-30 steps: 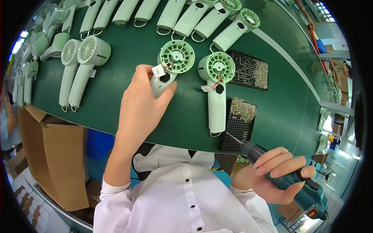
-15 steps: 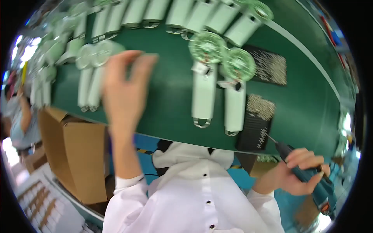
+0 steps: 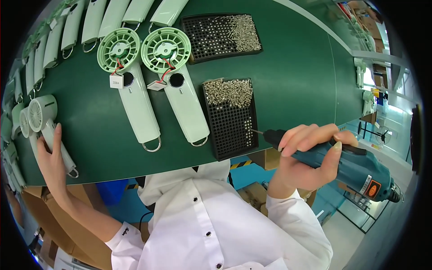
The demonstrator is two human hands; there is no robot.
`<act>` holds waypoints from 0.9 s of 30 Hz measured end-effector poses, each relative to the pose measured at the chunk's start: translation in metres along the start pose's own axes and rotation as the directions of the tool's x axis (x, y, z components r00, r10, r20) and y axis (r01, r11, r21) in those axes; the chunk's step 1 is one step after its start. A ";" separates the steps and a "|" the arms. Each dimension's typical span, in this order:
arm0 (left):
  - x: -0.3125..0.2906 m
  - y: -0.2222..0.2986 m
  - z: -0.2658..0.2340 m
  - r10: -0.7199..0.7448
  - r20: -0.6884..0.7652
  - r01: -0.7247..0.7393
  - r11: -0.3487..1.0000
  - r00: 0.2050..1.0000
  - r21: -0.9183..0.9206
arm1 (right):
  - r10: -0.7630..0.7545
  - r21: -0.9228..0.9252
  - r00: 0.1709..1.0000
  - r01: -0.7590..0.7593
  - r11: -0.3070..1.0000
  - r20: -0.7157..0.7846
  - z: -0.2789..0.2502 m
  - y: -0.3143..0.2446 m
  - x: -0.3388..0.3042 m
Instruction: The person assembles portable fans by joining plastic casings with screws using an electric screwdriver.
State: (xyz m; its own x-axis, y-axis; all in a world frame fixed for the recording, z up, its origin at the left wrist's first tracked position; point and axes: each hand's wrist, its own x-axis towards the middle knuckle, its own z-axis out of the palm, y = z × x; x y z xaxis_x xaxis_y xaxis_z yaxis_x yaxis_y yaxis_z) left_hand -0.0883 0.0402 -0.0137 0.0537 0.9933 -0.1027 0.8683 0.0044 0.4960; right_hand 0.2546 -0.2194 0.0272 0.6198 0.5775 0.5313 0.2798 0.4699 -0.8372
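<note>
At the far left my left hand (image 3: 53, 159) reaches to the nearer of two assembled pale-green handheld fans (image 3: 43, 112). Its digits are apart around the upper handle and touch it, without a clear grip. My right hand (image 3: 310, 155) is wrapped round a teal electric screwdriver (image 3: 355, 171). The thin bit points left, its tip at a column of upright screws in the near black screw tray (image 3: 229, 128). Left of this tray lie two opened fans, a left one (image 3: 139, 110) and a right one (image 3: 186, 105), with red wires and small white tags showing.
A second black tray (image 3: 207, 40) holding screws lies farther back. More pale-green fan handles (image 3: 92, 20) line the far and left side of the green table (image 3: 297, 85). Below the table's front edge, at left, stands an open cardboard box (image 3: 58, 225).
The view has swung to the right. My left hand, blurred in the air beside the left fans before, now touches one handle. The screwdriver's bit has come to the upright screws in the tray.
</note>
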 end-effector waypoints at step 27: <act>-0.094 0.057 0.055 0.188 0.312 0.308 0.052 0.931 -0.950 | -0.113 0.312 0.993 0.112 0.944 -0.017 0.066 -0.027 -0.008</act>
State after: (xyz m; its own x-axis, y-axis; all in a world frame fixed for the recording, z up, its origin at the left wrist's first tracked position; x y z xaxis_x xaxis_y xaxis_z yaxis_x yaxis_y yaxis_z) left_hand -0.0166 -0.0591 -0.0228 0.3666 0.8899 -0.2715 -0.4072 0.4159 0.8132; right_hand 0.1934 -0.1922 0.0540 0.5966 0.5095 0.6201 0.1053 0.7163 -0.6898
